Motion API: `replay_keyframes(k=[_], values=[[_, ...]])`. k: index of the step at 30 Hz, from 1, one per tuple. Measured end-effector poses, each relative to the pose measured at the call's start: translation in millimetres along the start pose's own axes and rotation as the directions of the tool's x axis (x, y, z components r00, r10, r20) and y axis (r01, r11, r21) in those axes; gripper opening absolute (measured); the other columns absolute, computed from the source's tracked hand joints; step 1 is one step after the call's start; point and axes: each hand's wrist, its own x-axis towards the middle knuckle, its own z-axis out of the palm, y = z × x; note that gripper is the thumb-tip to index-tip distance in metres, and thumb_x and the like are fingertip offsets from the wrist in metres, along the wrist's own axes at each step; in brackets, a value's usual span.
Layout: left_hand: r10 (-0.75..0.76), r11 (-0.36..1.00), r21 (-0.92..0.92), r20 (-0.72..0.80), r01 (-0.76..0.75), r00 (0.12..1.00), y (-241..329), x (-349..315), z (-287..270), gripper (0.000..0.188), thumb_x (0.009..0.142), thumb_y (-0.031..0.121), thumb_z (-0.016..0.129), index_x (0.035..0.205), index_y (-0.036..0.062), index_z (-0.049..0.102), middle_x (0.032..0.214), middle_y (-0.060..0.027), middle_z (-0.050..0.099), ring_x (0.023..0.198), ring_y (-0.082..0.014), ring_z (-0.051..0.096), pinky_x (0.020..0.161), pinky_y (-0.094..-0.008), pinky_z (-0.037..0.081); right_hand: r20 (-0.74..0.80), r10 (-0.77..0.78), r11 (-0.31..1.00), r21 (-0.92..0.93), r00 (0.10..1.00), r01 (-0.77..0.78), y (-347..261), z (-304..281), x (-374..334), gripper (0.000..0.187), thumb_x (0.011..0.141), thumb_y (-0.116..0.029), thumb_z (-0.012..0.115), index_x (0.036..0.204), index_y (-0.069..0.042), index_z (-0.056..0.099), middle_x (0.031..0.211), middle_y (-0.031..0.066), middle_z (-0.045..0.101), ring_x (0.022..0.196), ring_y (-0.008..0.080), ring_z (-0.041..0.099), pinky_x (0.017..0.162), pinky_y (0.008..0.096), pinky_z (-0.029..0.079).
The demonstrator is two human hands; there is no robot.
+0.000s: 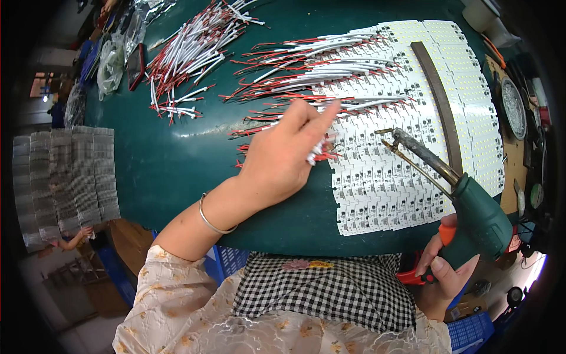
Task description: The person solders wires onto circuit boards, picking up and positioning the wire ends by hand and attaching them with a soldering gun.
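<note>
My left hand (280,150) is closed over a small bunch of white wires with red ends (320,153), its index finger reaching out toward the boards. A green soldering gun (480,215) with an orange trigger is gripped in my right hand (448,271). The gun's metal tip points up and left, above the rows of white circuit boards (377,203). Across the upper rows lie several groups of red, black and white wires (348,71), their right ends at the small board parts. Whether the tip touches a board I cannot tell.
A dark flat bar (439,100) lies across the boards. Loose wires (194,50) are heaped at the far left, near a phone (135,66). Strips in stacked rows (65,183) stand at the left edge. On the right is a round metal dish (513,109).
</note>
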Motion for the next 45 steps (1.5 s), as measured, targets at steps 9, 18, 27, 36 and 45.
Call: replay_keyframes(k=[9, 18, 27, 36, 45], values=[[-0.008, 0.973, 0.230, 0.167, -0.031, 0.986, 12.4, 4.8, 4.7, 0.061, 0.068, -0.013, 0.052, 0.127, 0.0049, 0.054, 0.098, -0.0110, 0.052, 0.076, -0.0293, 0.059, 0.060, -0.0390, 0.051, -0.123, 0.042, 0.999, -0.008, 0.991, -0.043, 0.9, 9.2, -5.2, 0.070, 0.067, -0.021, 0.079, 0.114, 0.016, 0.042, 0.090, 0.0187, 0.054, 0.043, 0.0142, 0.051, 0.036, 0.0231, 0.043], [0.036, 0.992, 0.114, 0.099, -0.048, 0.994, 5.7, 2.4, 7.7, 0.065, 0.063, -0.017, 0.053, 0.124, 0.0044, 0.057, 0.087, -0.0105, 0.051, 0.074, -0.0269, 0.058, 0.063, -0.0361, 0.049, -0.139, 0.043, 0.999, -0.021, 0.989, -0.047, 1.0, 9.2, -2.7, 0.071, 0.067, -0.021, 0.079, 0.115, 0.016, 0.042, 0.091, 0.0186, 0.054, 0.044, 0.0137, 0.051, 0.036, 0.0235, 0.044], [0.273, 0.960, 0.086, -0.092, -0.265, 0.958, -8.0, 0.3, 16.8, 0.047, 0.057, -0.014, 0.060, 0.098, 0.0062, 0.069, 0.070, -0.0064, 0.058, 0.060, -0.0200, 0.059, 0.048, -0.0300, 0.046, -0.155, 0.046, 0.999, -0.014, 0.987, -0.049, 5.1, 9.4, -3.1, 0.071, 0.066, -0.021, 0.079, 0.114, 0.016, 0.043, 0.075, 0.0147, 0.055, 0.043, 0.0125, 0.050, 0.036, 0.0223, 0.042], [0.280, 0.958, 0.096, -0.128, -0.270, 0.951, -7.7, 0.3, 21.9, 0.045, 0.055, -0.015, 0.061, 0.094, 0.0056, 0.069, 0.069, -0.0058, 0.055, 0.058, -0.0203, 0.057, 0.047, -0.0310, 0.044, 0.012, 0.172, 0.983, 0.056, 0.985, -0.172, 2.1, -4.7, -4.9, 0.068, 0.070, -0.003, 0.075, 0.127, 0.011, 0.041, 0.117, 0.0228, 0.053, 0.060, 0.0171, 0.057, 0.048, 0.0259, 0.051], [0.201, 0.979, 0.001, -0.136, -0.203, 0.970, -9.0, -0.1, 26.1, 0.039, 0.058, -0.016, 0.063, 0.091, 0.0037, 0.069, 0.069, -0.0064, 0.053, 0.059, -0.0186, 0.056, 0.048, -0.0296, 0.043, 0.065, 0.205, 0.977, 0.041, 0.977, -0.208, 1.9, 2.6, -3.1, 0.061, 0.073, 0.002, 0.069, 0.127, 0.008, 0.043, 0.109, 0.0205, 0.057, 0.065, 0.0179, 0.058, 0.054, 0.0272, 0.052]])
